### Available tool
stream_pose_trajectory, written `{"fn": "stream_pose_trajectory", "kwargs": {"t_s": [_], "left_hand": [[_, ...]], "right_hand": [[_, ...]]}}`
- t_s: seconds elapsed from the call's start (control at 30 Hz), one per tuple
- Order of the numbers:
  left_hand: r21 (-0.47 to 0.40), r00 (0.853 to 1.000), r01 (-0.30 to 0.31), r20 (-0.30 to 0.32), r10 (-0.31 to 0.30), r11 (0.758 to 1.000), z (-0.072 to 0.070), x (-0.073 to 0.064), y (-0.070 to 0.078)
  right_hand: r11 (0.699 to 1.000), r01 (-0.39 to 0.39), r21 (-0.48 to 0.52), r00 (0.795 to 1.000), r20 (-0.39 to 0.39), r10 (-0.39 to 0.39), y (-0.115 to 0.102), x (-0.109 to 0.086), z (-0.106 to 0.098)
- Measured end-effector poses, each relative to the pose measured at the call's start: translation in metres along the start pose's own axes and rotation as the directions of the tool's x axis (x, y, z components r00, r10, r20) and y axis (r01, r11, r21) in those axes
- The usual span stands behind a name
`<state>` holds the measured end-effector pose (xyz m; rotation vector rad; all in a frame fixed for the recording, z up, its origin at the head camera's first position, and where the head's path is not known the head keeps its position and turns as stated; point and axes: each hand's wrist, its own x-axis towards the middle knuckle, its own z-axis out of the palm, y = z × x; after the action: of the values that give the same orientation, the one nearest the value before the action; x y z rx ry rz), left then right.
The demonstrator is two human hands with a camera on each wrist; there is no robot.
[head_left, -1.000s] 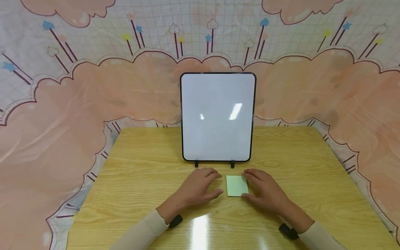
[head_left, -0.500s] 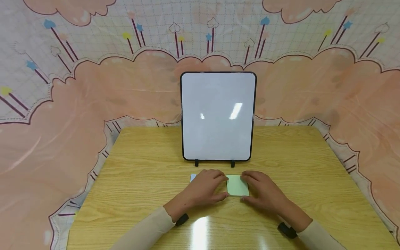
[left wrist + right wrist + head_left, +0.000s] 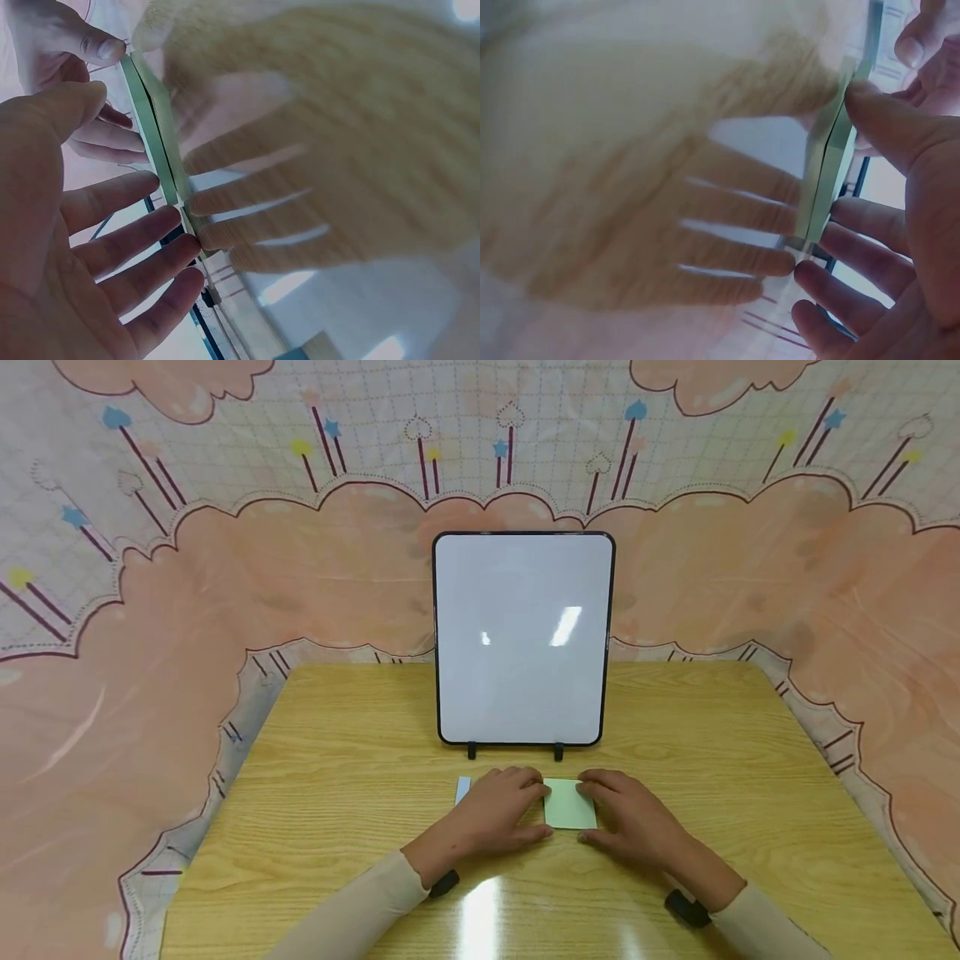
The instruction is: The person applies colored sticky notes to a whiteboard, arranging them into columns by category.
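A square pale green pad of sticky notes (image 3: pixel 568 806) lies flat on the wooden table between my two hands. My left hand (image 3: pixel 491 814) is at its left side, fingers loosely extended and fingertips right at the edge. On the right side, my right hand (image 3: pixel 633 820) touches the pad, thumb at the near corner and fingertips over the far one. The right wrist view shows the pad's thick edge (image 3: pixel 838 161) against the thumb and forefinger. Partly hidden behind my left hand is a light blue strip-like piece (image 3: pixel 462 788).
A white board (image 3: pixel 521 643) with a black frame stands upright behind the hands on small black feet (image 3: pixel 558 752). The wooden table (image 3: pixel 337 752) extends to both sides, and a patterned cloth (image 3: pixel 337 568) hangs around it. Glare marks the near tabletop.
My left hand has moved right to the green pad's left edge, uncovering part of the light blue piece. The right hand has stayed nearly still at the other side.
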<state>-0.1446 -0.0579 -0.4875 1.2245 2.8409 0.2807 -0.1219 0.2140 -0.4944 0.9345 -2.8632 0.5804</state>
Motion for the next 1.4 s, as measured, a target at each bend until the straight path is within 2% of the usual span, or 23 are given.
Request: {"fn": "stream_pose_trajectory", "kwargs": {"t_s": [0.43,0.9,1.2,1.4], "left_hand": [[0.039,1.0,-0.024,0.001,0.024,0.999,-0.004,0.009,0.006],[0.073,0.999,-0.041,0.015,0.04,0.996,-0.003,0.017,0.01],[0.039,0.999,-0.027,0.026,0.026,0.999,-0.002,0.018,0.011],[0.052,0.999,-0.043,-0.01,0.044,0.998,0.001,0.019,0.011]], "right_hand": [[0.999,-0.008,0.034,1.0,0.03,0.007,0.0,0.004,-0.005],[0.999,0.029,0.045,0.999,0.03,-0.03,0.005,0.006,-0.005],[0.998,0.043,0.05,0.999,0.015,-0.044,0.007,0.005,-0.005],[0.998,0.043,0.046,0.999,0.014,-0.043,0.007,0.006,-0.003]]}}
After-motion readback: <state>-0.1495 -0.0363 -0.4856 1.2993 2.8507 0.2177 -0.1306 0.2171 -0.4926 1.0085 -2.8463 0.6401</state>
